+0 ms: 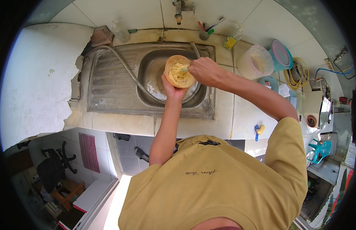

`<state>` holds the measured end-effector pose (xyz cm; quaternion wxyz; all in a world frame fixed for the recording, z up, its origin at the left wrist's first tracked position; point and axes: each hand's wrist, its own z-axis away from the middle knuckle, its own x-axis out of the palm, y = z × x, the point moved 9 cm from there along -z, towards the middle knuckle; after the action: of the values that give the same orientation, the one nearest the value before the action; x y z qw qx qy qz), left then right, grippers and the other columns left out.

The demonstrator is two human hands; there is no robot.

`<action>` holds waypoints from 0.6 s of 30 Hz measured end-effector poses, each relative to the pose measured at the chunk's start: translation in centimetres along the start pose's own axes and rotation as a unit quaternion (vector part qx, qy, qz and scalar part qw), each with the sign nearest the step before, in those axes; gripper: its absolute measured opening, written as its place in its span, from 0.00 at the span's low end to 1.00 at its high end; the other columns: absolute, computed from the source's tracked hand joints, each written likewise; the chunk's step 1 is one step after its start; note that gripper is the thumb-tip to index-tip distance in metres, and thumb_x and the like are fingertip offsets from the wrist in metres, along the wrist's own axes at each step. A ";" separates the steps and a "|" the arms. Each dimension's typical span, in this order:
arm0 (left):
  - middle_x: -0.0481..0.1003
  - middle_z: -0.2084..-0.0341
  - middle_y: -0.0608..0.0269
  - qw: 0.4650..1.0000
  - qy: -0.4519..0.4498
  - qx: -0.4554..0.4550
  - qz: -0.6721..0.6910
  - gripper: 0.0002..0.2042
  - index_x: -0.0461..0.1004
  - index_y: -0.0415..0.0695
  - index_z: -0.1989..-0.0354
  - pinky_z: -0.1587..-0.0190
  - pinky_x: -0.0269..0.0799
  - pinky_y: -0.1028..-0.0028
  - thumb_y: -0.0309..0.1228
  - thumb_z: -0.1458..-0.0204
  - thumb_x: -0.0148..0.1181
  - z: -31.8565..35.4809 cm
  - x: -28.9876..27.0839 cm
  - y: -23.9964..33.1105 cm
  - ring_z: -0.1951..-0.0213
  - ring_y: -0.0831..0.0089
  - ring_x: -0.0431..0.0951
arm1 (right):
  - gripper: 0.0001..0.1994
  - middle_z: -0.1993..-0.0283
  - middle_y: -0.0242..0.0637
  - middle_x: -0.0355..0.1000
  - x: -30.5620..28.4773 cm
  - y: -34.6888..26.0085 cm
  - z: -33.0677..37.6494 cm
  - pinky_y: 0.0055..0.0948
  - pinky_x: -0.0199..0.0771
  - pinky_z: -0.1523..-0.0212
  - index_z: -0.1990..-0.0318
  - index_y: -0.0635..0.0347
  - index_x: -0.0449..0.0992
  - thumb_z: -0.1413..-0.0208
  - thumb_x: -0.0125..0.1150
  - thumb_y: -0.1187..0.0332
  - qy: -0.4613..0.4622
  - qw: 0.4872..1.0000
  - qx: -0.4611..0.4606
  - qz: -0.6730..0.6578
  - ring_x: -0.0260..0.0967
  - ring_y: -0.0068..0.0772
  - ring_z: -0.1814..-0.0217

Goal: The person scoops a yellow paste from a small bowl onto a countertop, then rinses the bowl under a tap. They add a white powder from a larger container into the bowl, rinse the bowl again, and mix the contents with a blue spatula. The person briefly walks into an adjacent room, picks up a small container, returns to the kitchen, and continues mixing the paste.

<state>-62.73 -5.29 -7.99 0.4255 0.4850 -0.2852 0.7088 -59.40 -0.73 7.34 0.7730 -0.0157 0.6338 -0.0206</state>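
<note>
My left hand (173, 91) holds an orange bowl (171, 63) from below, tilted over the steel sink basin (153, 63). Pale yellow mash (179, 75) fills the bowl. My right hand (204, 71) grips a small utensil (184, 69) whose tip is pushed into the mash. Both forearms reach forward from my yellow shirt.
A grey hose (124, 65) runs across the ridged drainboard (109, 80) into the basin, under a wall tap (178, 11). On the counter to the right stand a clear plastic jug (255, 61), teal and purple lids (281, 53) and a coiled yellow cable (299, 73). A cup of toothbrushes (204, 33) sits behind the sink.
</note>
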 end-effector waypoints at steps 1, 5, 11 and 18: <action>0.72 0.47 0.55 1.000 -0.004 -0.007 -0.002 0.23 0.68 0.45 0.45 0.43 0.69 0.53 0.45 0.43 0.44 0.2 0.1 -0.1 0.45 0.57 0.72 | 0.04 0.69 0.47 0.75 0.4 -0.4 0.2 0.44 0.75 0.68 0.75 0.65 0.76 0.57 0.55 0.78 0.004 1.000 -0.014 -0.019 0.75 0.51 0.66; 0.72 0.47 0.56 0.999 -0.019 -0.037 -0.007 0.23 0.68 0.45 0.45 0.41 0.67 0.52 0.46 0.43 0.45 1.0 0.4 0.2 0.44 0.57 0.71 | 0.03 0.69 0.46 0.74 0.8 -0.5 1.2 0.42 0.75 0.69 0.76 0.65 0.76 0.57 0.56 0.77 -0.021 0.999 -0.037 -0.017 0.75 0.49 0.68; 0.70 0.45 0.55 0.996 0.022 -0.084 -0.029 0.23 0.67 0.49 0.42 0.43 0.69 0.50 0.47 0.41 0.44 1.0 -0.9 -0.8 0.45 0.57 0.72 | 0.03 0.68 0.42 0.73 1.6 -2.3 0.8 0.40 0.75 0.70 0.77 0.63 0.76 0.56 0.59 0.73 -0.005 0.991 -0.111 0.068 0.75 0.44 0.68; 0.70 0.45 0.55 0.992 0.012 -0.103 -0.072 0.24 0.67 0.48 0.42 0.43 0.70 0.51 0.50 0.40 0.44 1.6 -1.0 -1.1 0.44 0.57 0.71 | 0.04 0.66 0.36 0.71 -1.2 -2.0 -0.8 0.32 0.74 0.71 0.73 0.60 0.77 0.54 0.59 0.70 0.060 0.966 -0.207 0.141 0.73 0.35 0.62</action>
<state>-60.88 -6.37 -8.32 0.5262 0.4492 -0.3157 0.6493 -60.48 -2.71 8.41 0.7087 -0.0847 0.6653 0.2192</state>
